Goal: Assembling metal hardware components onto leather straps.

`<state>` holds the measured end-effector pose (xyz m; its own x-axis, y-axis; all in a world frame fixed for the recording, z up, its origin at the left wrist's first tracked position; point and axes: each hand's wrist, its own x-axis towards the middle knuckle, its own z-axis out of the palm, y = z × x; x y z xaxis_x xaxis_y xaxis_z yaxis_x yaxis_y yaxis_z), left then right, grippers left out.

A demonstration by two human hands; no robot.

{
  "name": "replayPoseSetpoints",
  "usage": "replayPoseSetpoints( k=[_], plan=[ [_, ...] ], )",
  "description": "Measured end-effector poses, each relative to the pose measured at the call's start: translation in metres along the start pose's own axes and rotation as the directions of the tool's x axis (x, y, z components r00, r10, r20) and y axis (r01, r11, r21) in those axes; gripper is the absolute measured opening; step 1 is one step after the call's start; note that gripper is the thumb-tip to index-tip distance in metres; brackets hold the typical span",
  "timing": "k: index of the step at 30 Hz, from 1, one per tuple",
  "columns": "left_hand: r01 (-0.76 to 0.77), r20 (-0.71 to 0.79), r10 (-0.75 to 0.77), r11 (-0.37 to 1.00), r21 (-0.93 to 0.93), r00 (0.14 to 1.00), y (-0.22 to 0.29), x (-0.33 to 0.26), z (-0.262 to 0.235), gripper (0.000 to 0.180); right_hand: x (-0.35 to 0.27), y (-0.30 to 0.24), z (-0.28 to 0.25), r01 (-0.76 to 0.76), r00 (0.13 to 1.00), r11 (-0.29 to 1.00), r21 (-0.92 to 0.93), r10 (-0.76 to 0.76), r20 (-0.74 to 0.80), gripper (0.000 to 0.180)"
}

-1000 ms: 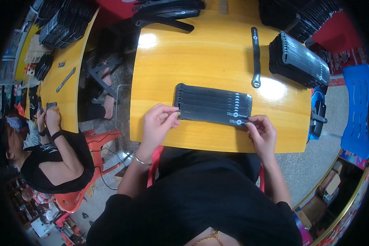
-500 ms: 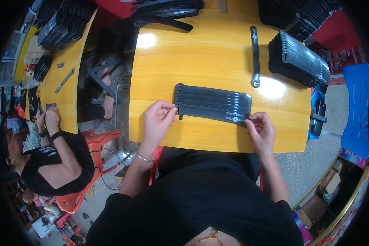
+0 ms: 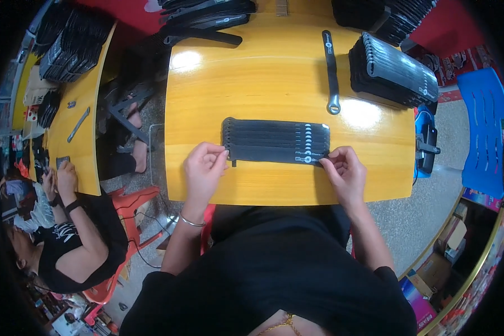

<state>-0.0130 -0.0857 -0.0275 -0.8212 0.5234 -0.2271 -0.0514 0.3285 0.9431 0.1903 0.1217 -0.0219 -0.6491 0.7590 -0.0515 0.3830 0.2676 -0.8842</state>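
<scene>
Several black straps (image 3: 269, 136) lie overlapped in a fanned row on the yellow table, their holed ends at the left and white printed marks toward the right. My left hand (image 3: 205, 168) is closed in a pinch at the left end of the nearest strap (image 3: 271, 158). At that strap's right end, my right hand (image 3: 346, 172) pinches its corner between thumb and fingers. A small black tab sticks out below the row beside my left fingertips. Farther back lies a single strap (image 3: 331, 73) with an eyelet at its near end.
A thick stack of black straps (image 3: 400, 70) stands at the table's right, with more piles (image 3: 207, 19) along the back edge. On the left, a co-worker (image 3: 75, 241) sits at another yellow table (image 3: 89, 145). A blue plastic chair back (image 3: 481, 134) is at far right.
The whole scene has shifted slightly left in the picture as the head moved. Both hands keep their pinch at the two ends of the nearest strap, which lies closer against the row.
</scene>
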Motion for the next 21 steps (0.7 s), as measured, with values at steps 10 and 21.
replayPoseSetpoints(
  k=[10,21],
  plan=[
    [-0.031,-0.001,0.031,0.999,0.017,1.000,-0.0003,-0.0003,0.0010,0.006,0.0041,-0.0035,0.0016,-0.025,1.000,1.000,-0.005,0.025,-0.010,0.022],
    [-0.026,-0.006,0.026,1.000,-0.008,1.000,-0.0006,-0.0011,0.0009,0.006,0.0061,-0.0045,0.0033,0.005,1.000,0.997,-0.074,-0.007,-0.030,0.027]
  ],
)
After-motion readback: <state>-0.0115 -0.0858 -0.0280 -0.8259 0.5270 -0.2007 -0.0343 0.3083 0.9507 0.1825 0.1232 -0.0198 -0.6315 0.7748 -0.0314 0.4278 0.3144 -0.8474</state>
